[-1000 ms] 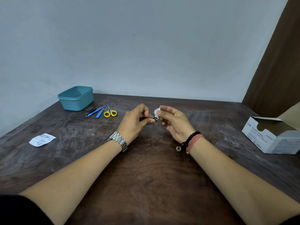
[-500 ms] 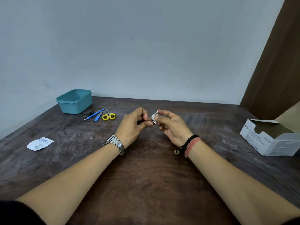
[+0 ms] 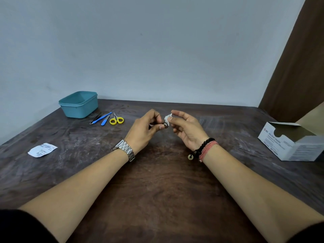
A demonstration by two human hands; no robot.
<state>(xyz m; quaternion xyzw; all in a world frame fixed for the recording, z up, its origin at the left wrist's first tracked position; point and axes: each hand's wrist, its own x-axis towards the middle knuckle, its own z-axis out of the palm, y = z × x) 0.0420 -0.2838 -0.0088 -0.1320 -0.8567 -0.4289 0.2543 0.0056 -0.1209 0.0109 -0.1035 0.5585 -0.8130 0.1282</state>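
Above the middle of the dark wooden table (image 3: 157,190), my left hand (image 3: 143,132) pinches a small metal tool (image 3: 164,126) between thumb and curled fingers; most of the tool is hidden in the hand. My right hand (image 3: 187,130) pinches a small white swab (image 3: 168,118) with thumb and forefinger against the tool's tip. The other right fingers are loosely spread. A metal watch sits on the left wrist, and bead and cord bracelets on the right.
A teal plastic tub (image 3: 78,104) stands at the back left. Beside it lie black tweezers (image 3: 96,118), two blue-handled tools (image 3: 103,118) and yellow-handled scissors (image 3: 116,119). A torn white sachet (image 3: 42,149) lies at the left. An open swab box (image 3: 291,141) stands at the right.
Both hands stay together at the table's middle; the swab shifts slightly on the tool's tip. The camera view has drifted a little.
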